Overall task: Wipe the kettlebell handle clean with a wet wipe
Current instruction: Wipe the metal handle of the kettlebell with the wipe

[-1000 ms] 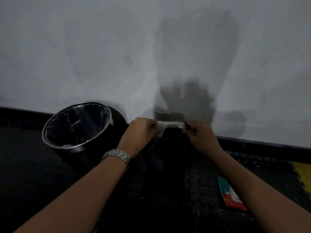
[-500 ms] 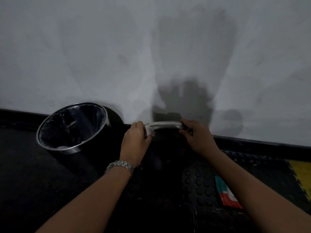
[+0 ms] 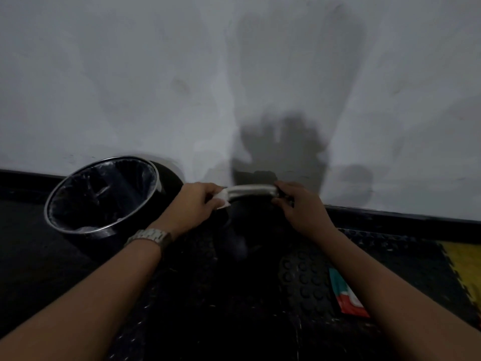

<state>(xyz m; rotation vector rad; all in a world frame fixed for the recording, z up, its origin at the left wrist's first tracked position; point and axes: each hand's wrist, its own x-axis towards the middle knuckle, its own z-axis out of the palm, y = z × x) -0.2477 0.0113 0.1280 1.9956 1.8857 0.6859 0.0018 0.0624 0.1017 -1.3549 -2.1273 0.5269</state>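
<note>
A dark kettlebell (image 3: 238, 230) stands on the black floor mat by the wall; its body is barely distinct in the dim light. Its silver handle (image 3: 251, 191) runs left to right across the top. My left hand (image 3: 191, 207) grips a white wet wipe (image 3: 221, 198) wrapped round the handle's left end. At the handle's right end my right hand (image 3: 299, 207) curls its fingers round the metal.
A black bin (image 3: 104, 196) with a chrome rim and a plastic liner stands left of the kettlebell, against the white wall (image 3: 234, 74). A red, white and teal wipes packet (image 3: 346, 295) lies on the studded mat (image 3: 302, 277) to the right. A yellow mat tile (image 3: 466, 267) is far right.
My left hand slid the wipe left along the handle to its left end, then shifted slightly back right. The right hand kept its hold on the right end.
</note>
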